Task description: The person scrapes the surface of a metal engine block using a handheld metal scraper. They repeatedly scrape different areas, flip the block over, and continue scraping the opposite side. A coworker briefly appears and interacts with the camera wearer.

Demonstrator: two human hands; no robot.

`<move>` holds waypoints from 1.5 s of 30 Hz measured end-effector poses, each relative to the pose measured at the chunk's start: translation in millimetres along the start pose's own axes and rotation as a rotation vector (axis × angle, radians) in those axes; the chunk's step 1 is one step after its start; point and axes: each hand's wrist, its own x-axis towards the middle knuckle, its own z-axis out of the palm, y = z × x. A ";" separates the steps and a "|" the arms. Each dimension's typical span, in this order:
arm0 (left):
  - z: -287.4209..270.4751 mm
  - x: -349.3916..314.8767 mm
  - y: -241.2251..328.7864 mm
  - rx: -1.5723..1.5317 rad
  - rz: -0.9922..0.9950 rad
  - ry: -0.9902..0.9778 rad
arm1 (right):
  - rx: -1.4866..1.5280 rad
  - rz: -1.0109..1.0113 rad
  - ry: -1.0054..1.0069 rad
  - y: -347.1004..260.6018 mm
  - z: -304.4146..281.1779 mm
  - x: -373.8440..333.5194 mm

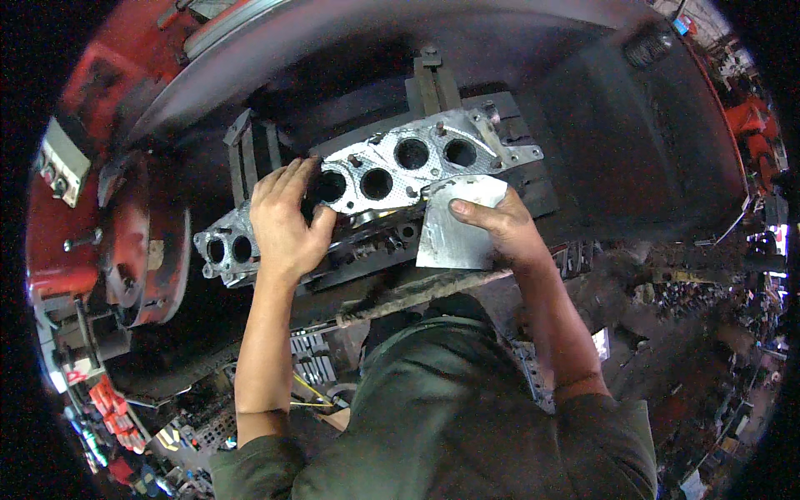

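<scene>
A long silvery cylinder head [392, 167] with a row of round ports lies aslant in front of me. Its upper face looks textured, and studs stick up from it. Over its left part rests my left hand [289, 214], fingers bent over the far side and thumb apart, gripping it and hiding some of the ports. My right hand [500, 223] pinches a thin flat grey sheet [454, 242], its thumb on top and its other fingers hidden underneath. The sheet's far edge overlaps the near edge of the head's right half. Whether it is metal or paper I cannot tell.
Beneath the head is a dark machine bed with upright metal brackets [433, 87] behind. A large red machine [83, 242] with a round wheel stands at the left. A dirty ledge [425, 296] runs in front of my body. Tools and parts clutter the lower left and right.
</scene>
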 end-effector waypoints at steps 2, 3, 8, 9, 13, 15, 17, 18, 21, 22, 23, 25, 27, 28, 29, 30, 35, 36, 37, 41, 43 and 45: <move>-0.8 -0.2 -1.8 -0.027 0.001 0.005 | -0.024 0.042 0.004 -3.9 -5.1 1.3; -0.1 -1.1 -2.3 -0.036 0.000 0.008 | -0.032 0.055 0.017 -5.7 -6.2 0.6; 1.4 -2.2 -2.9 -0.018 -0.012 0.022 | 0.161 0.149 0.018 -15.2 0.6 -2.5; 1.0 -2.4 -2.6 -0.019 -0.006 0.022 | 0.142 0.138 0.025 -16.2 1.1 -2.8; 0.7 -1.8 -1.0 -0.020 -0.006 0.011 | 0.139 0.114 -0.002 -15.3 -1.2 -1.6; 0.0 -1.8 0.4 -0.033 -0.031 0.001 | 0.133 0.145 -0.020 -12.6 -2.0 -1.9; -0.1 -1.7 1.8 -0.060 -0.065 0.008 | 0.099 0.081 -0.016 -10.3 -1.4 -0.6; -0.2 -1.4 2.1 -0.053 -0.061 0.015 | 0.111 0.021 -0.049 -10.6 -2.0 -0.6; 0.0 -1.3 2.1 -0.042 -0.064 0.010 | 0.155 0.067 -0.041 -14.6 -4.9 -0.1; 0.2 -1.3 1.9 -0.043 -0.059 0.016 | 0.085 0.102 0.011 -16.4 -5.3 -1.3; 0.3 -1.8 1.9 -0.038 -0.052 0.020 | 0.068 0.132 0.011 -18.4 -6.3 -1.3; 1.4 -0.9 1.3 -0.030 -0.041 0.035 | 0.036 0.178 -0.003 -22.5 -9.0 0.5; 1.9 -1.4 1.8 -0.016 -0.049 0.028 | 0.011 0.180 -0.004 -23.1 -10.0 1.4; 1.9 -1.3 1.9 -0.027 -0.045 0.029 | 0.006 0.180 -0.022 -22.3 -10.5 2.1; 1.7 -1.2 2.2 -0.031 -0.050 0.019 | 0.012 0.164 -0.019 -20.8 -10.6 2.3; 1.6 -1.1 2.6 -0.025 -0.050 0.014 | 0.014 0.163 -0.035 -18.5 -10.3 2.1; 1.0 -0.3 3.3 -0.060 -0.074 0.033 | 0.008 0.031 -0.047 -12.8 -11.3 3.1; 0.6 -1.7 4.0 -0.055 -0.071 0.038 | -0.064 0.088 -0.032 -13.9 -11.1 2.3; 0.7 -2.1 4.0 -0.055 -0.072 0.040 | -0.043 0.095 0.022 -14.1 -7.8 0.3; 2.3 -1.8 3.3 -0.020 -0.074 0.073 | 0.046 0.117 0.084 -13.0 12.1 -20.8; 4.0 -1.8 2.8 -0.025 -0.083 0.083 | -0.188 0.155 0.176 -3.2 27.9 -36.9; 5.7 -3.4 3.3 -0.048 -0.104 0.084 | -0.054 0.213 0.143 5.5 32.3 -49.3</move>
